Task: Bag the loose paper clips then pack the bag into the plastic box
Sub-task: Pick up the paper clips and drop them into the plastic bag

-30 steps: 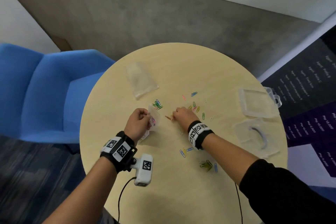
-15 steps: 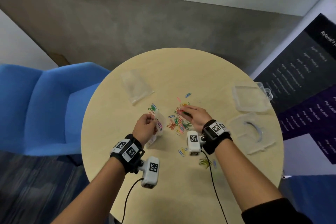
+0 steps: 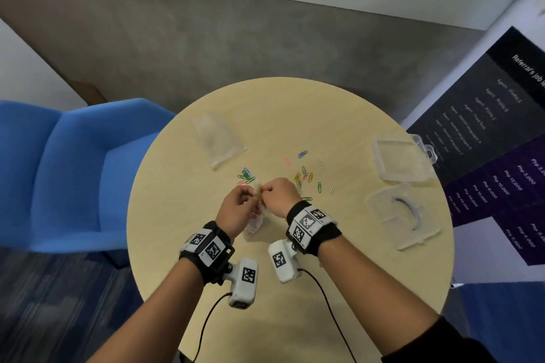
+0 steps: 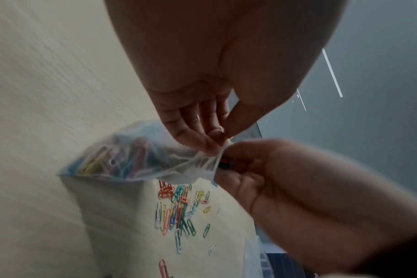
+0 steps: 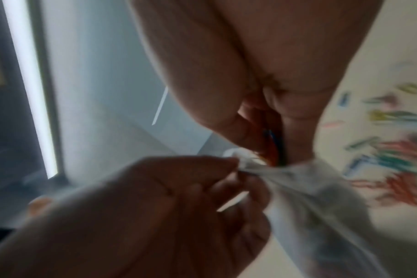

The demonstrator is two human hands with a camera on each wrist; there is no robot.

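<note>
Clear plastic bag (image 4: 122, 158), part-filled with coloured clips, mostly hidden between both hands in the head view. Left hand (image 3: 236, 209) pinching the bag's mouth; right hand (image 3: 278, 196) curled round a bunch of clips (image 5: 273, 144) at the opening, count hidden. Loose clips (image 3: 303, 177) scattered on the tabletop (image 3: 295, 318), too blurred to count. Two box halves (image 3: 402, 163) right, one spare bag (image 3: 218, 138) far left.

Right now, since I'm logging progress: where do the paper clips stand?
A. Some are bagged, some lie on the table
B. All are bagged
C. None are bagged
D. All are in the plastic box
A: the bag held by the left hand holds clips, and loose clips lie on the table.
</note>
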